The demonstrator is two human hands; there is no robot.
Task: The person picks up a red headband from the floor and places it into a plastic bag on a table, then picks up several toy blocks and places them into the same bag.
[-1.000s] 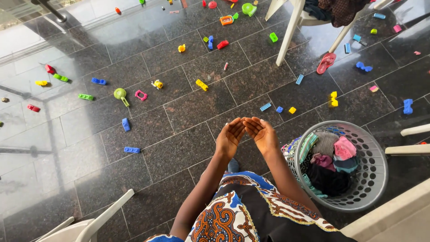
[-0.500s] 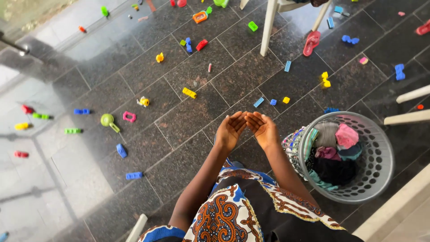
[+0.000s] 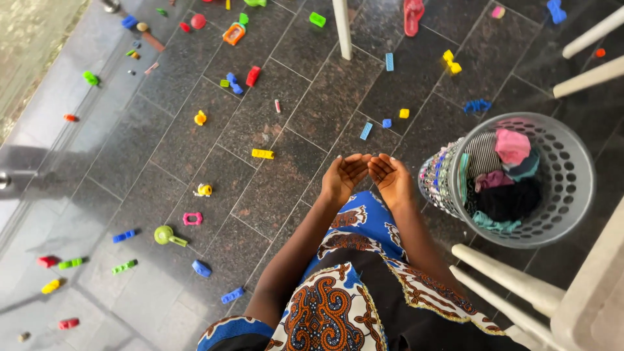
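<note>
I hold my left hand (image 3: 342,175) and right hand (image 3: 392,177) cupped together, palms up and empty. At three o'clock stands the grey laundry basket (image 3: 572,195) of soft, light clothes (image 3: 504,175); its stiff rim looks easiest to grip. Small plastic blocks (image 3: 262,154) litter the floor (image 3: 286,188) beyond.

My basket (image 3: 572,195) hides its lower clothes under the top ones; the red sandal (image 3: 413,14) and white chair leg (image 3: 342,26) are cut off above.
</note>
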